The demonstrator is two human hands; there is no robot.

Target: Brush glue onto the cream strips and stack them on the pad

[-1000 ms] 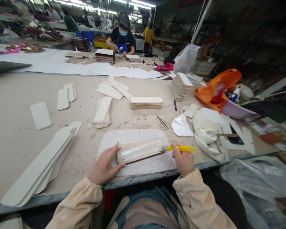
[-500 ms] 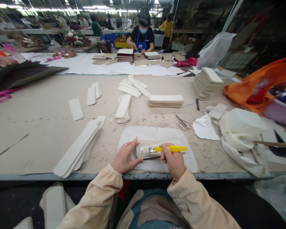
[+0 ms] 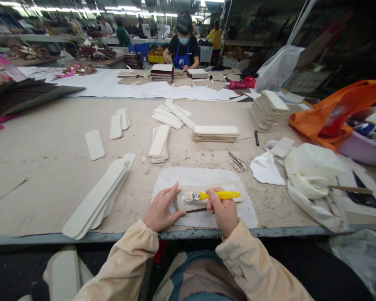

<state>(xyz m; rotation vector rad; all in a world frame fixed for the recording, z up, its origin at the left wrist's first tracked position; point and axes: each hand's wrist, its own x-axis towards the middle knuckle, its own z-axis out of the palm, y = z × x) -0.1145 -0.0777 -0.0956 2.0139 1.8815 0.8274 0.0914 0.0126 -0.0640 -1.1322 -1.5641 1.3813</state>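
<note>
My right hand (image 3: 223, 209) is closed round the yellow handle of a flat paintbrush (image 3: 221, 195). Its pale bristles rest on a long beige panel with rounded ends (image 3: 188, 205), where a whitish wet smear shows around them. My left hand (image 3: 163, 209) spans the panel's left end, thumb at the near edge and index finger at the far corner, gripping it lightly. Darker edges show beneath the panel, perhaps more layers; how many I cannot tell. Under it lies a white sheet with rounded corners (image 3: 203, 174), close to the table's front edge.
Long pale panels (image 3: 100, 196) lie fanned out at left. Beyond are shorter stacks (image 3: 215, 133), scissors (image 3: 238, 162) and a tall stack (image 3: 269, 109). At right stand a white container with a stick (image 3: 313, 167) and an orange bag (image 3: 329, 117). A co-worker (image 3: 183, 50) works opposite.
The brush has shifted slightly along the panel, its bristles still against the surface. My left hand keeps its place at the end. The whole view has drifted a little.
</note>
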